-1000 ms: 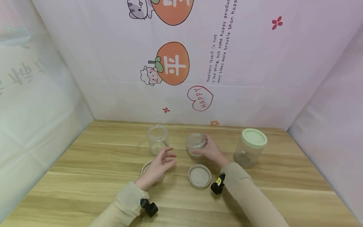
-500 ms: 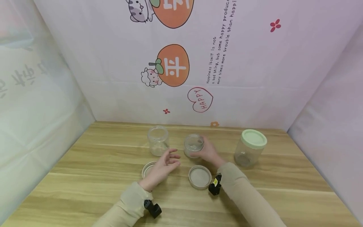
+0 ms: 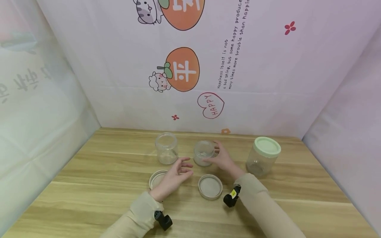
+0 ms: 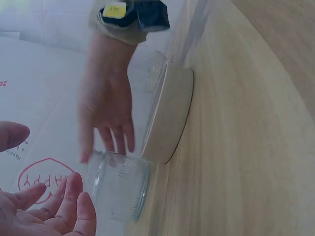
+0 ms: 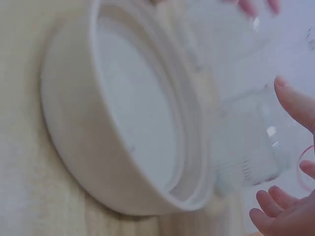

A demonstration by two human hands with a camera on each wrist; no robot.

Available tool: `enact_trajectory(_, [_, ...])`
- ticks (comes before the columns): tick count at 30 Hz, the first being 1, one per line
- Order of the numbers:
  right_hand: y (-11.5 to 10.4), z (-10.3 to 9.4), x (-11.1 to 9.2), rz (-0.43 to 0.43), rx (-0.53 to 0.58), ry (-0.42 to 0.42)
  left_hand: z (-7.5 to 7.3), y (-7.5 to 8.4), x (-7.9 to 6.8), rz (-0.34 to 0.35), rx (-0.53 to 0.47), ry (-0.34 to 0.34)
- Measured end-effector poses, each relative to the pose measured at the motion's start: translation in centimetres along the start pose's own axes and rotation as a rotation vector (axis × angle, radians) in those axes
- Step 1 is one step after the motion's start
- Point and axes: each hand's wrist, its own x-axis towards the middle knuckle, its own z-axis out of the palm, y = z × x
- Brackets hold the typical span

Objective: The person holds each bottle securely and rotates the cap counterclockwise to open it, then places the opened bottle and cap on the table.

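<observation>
A low clear jar (image 3: 203, 154) stands upright near the table's middle, mouth up and without a lid. Beside it, my right hand (image 3: 223, 159) is spread, thumb and fingers apart; in the right wrist view a gap shows between the fingers (image 5: 275, 206) and the jar's glass (image 5: 246, 142). My left hand (image 3: 172, 178) hovers with loosely bent fingers and nothing in them, partly covering a beige lid (image 3: 155, 180). Another beige lid (image 3: 210, 187) lies inside up in front of the low jar. To the left stands a taller clear jar (image 3: 166, 150), also lidless.
A clear jar with a pale green lid (image 3: 267, 147) stands at the right. Behind the wooden table (image 3: 74, 185) hangs a printed white cloth (image 3: 253, 109), with more white cloth on both sides.
The low jar has shifted slightly left and now stands upright. My right hand has let go of it and drawn back right. My left hand has drifted a little right.
</observation>
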Motion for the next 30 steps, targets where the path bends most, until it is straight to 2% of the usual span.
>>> enact_trajectory(10, [-1.0, -1.5, -3.8, 0.041, 0.081, -0.032, 0.7, -0.6, 0.3, -0.008, -0.007, -0.022])
enact_trajectory(15, [-0.9, -2.8, -6.5, 0.062, 0.048, -0.053, 1.1, -0.5, 0.7, -0.006, -0.026, -0.030])
enact_trajectory(18, [-0.4, -3.9, -7.8, 0.046, 0.035, -0.051, 1.3, -0.3, 1.1, 0.003, -0.038, -0.032])
enact_trajectory(26, [1.9, -7.0, -10.7, -0.015, 0.025, 0.065, 2.2, 0.4, 1.9, 0.034, -0.048, -0.027])
enact_trajectory(30, [3.1, -8.4, -12.1, 0.016, -0.042, 0.075, 2.8, 0.5, 2.3, 0.044, -0.047, -0.030])
